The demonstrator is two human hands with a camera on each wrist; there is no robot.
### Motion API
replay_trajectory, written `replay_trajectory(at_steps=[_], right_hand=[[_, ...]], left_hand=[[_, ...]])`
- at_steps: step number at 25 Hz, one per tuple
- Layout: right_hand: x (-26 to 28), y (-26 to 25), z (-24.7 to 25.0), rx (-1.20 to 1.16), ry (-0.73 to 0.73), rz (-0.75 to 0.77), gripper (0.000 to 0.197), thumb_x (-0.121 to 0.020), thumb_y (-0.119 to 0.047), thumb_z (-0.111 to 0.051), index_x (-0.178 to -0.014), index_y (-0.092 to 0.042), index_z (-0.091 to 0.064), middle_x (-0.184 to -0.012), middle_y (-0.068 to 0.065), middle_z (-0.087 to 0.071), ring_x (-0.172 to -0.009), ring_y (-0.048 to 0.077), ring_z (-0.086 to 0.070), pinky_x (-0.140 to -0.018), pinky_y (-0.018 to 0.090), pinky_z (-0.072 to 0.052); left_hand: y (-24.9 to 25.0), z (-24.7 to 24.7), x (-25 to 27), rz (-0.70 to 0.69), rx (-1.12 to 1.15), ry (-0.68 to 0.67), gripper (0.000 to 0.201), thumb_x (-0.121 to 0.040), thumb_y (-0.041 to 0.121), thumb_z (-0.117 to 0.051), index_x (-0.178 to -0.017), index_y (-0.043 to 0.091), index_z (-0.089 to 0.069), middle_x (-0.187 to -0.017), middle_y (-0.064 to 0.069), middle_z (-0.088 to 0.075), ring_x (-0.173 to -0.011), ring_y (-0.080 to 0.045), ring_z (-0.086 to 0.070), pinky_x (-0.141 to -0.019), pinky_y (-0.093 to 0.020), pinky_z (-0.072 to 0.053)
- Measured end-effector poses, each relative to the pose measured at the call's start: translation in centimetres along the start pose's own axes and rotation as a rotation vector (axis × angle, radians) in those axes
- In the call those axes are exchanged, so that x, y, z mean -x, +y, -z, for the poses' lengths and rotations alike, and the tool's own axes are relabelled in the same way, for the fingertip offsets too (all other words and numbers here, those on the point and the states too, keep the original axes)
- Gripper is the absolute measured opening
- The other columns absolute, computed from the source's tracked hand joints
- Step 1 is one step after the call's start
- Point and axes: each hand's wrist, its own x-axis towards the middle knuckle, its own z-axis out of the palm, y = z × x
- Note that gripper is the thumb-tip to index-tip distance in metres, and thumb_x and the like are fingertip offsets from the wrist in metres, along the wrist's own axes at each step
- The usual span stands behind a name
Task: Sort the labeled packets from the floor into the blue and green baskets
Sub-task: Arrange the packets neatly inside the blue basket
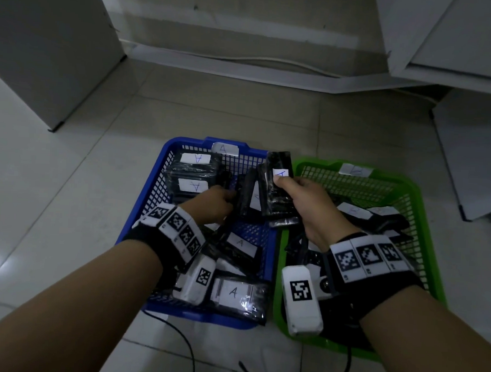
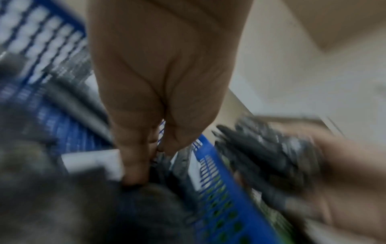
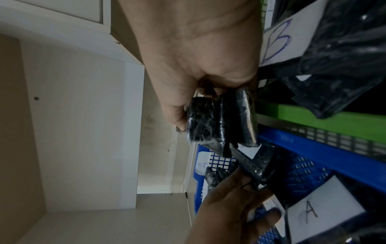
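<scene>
Sorting packets over two baskets.
My right hand (image 1: 309, 202) grips black plastic-wrapped packets (image 1: 278, 193) (top label "A") above the blue mesh basket (image 1: 140, 208); my left hand (image 1: 212, 205) pinches another packet (image 1: 245, 197).

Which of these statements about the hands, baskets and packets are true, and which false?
1. The right hand grips black plastic-wrapped packets. True.
2. The white label on the top held packet reads B. False: it reads A.
3. The blue plastic mesh basket lies left of the green plastic mesh basket. True.
4. The left hand is over the green basket. False: it reaches into the blue one.
5. The blue basket's rim tag reads A. True.
</scene>
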Motion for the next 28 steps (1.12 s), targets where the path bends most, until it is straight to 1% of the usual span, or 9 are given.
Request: replay_trajectory(at_steps=[4, 7, 9, 12, 16, 19, 23, 25, 28], right_hand=[[0.0, 0.0, -0.5, -0.025, -0.066, -0.001, 0.026, -0.089, -0.029, -0.063, -0.106, -0.011, -0.069, -0.096, 0.009, -0.074, -0.086, 0.025, -0.071, -0.068, 0.031, -0.057], [-0.2, 0.0, -2.0, -0.032, -0.116, -0.014, 0.020, -0.089, -0.023, -0.062, -0.101, -0.007, -0.068, -0.089, 0.011, -0.072, -0.077, 0.024, -0.070, -0.064, 0.034, -0.058], [-0.5, 0.0, -3.3, -0.034, -0.136, -0.028, 0.012, -0.090, -0.019, -0.061, -0.093, -0.009, -0.067, -0.084, 0.009, -0.070, -0.070, 0.020, -0.069, -0.060, 0.031, -0.056], [-1.1, -0.2, -4.6, -0.029, -0.130, -0.045, 0.007, -0.090, -0.017, -0.061, -0.092, -0.012, -0.065, -0.088, 0.009, -0.070, -0.074, 0.021, -0.068, -0.065, 0.032, -0.057], [-1.4, -0.5, -4.8, -0.028, -0.099, -0.023, 0.004, -0.088, -0.016, -0.064, -0.091, -0.013, -0.063, -0.085, 0.008, -0.071, -0.073, 0.022, -0.069, -0.067, 0.035, -0.057], [-1.2, -0.5, -4.3, -0.022, -0.087, 0.003, 0.011, -0.087, -0.019, -0.065, -0.096, -0.013, -0.065, -0.086, 0.008, -0.072, -0.075, 0.022, -0.070, -0.071, 0.036, -0.058], [-0.2, -0.3, -3.7, -0.049, -0.096, -0.009, 0.007, -0.089, -0.018, -0.063, -0.092, -0.013, -0.066, -0.082, 0.007, -0.072, -0.072, 0.021, -0.070, -0.066, 0.035, -0.058], [0.2, 0.0, -3.7, -0.043, -0.095, -0.016, 0.007, -0.088, -0.017, -0.063, -0.093, -0.012, -0.066, -0.083, 0.008, -0.072, -0.071, 0.021, -0.069, -0.065, 0.033, -0.057], [0.4, 0.3, -3.5, -0.042, -0.089, -0.026, 0.009, -0.088, -0.017, -0.063, -0.094, -0.011, -0.066, -0.084, 0.008, -0.072, -0.069, 0.020, -0.069, -0.059, 0.030, -0.056]], left_hand=[[-1.9, 2.1, 1.1, 0.021, -0.020, 0.192, 0.014, -0.086, 0.017, -0.063, -0.099, 0.021, -0.068, -0.103, 0.001, -0.064, -0.094, -0.019, -0.060, -0.080, -0.029, -0.047], [-4.5, 2.5, 1.9, 0.047, -0.100, 0.482, 0.035, -0.076, 0.028, -0.074, -0.106, 0.018, -0.059, -0.110, -0.004, -0.054, -0.104, -0.026, -0.052, -0.078, -0.038, -0.047], [-5.9, 2.1, 2.3, 0.076, -0.208, 0.490, 0.043, -0.075, 0.031, -0.073, -0.111, 0.016, -0.055, -0.117, -0.007, -0.053, -0.107, -0.029, -0.052, -0.078, -0.041, -0.046], [-6.5, 2.0, 2.5, 0.095, -0.189, 0.438, 0.035, -0.077, 0.026, -0.069, -0.108, 0.018, -0.055, -0.119, -0.005, -0.054, -0.107, -0.026, -0.054, -0.081, -0.039, -0.046], [-6.9, 3.2, 2.7, 0.095, -0.103, 0.548, 0.030, -0.075, 0.020, -0.072, -0.100, 0.017, -0.055, -0.111, -0.005, -0.053, -0.106, -0.025, -0.049, -0.083, -0.039, -0.047], [-6.3, 4.0, 2.8, 0.009, 0.019, 0.276, 0.005, -0.084, 0.030, -0.066, -0.089, 0.028, -0.064, -0.098, 0.008, -0.064, -0.095, -0.012, -0.060, -0.088, -0.031, -0.049], [-4.8, 1.8, 2.0, -0.063, -0.097, -0.237, 0.030, -0.093, 0.039, -0.053, -0.123, 0.035, -0.061, -0.130, 0.007, -0.056, -0.120, -0.014, -0.051, -0.107, -0.032, -0.035], [-4.7, 0.6, 1.3, -0.084, -0.127, -0.278, 0.036, -0.092, 0.039, -0.056, -0.127, 0.034, -0.058, -0.137, 0.001, -0.052, -0.125, -0.019, -0.049, -0.108, -0.034, -0.036], [-4.3, 0.5, 1.1, -0.093, -0.089, -0.270, 0.030, -0.086, 0.032, -0.067, -0.116, 0.027, -0.067, -0.121, 0.003, -0.062, -0.106, -0.011, -0.056, -0.094, -0.021, -0.040]])
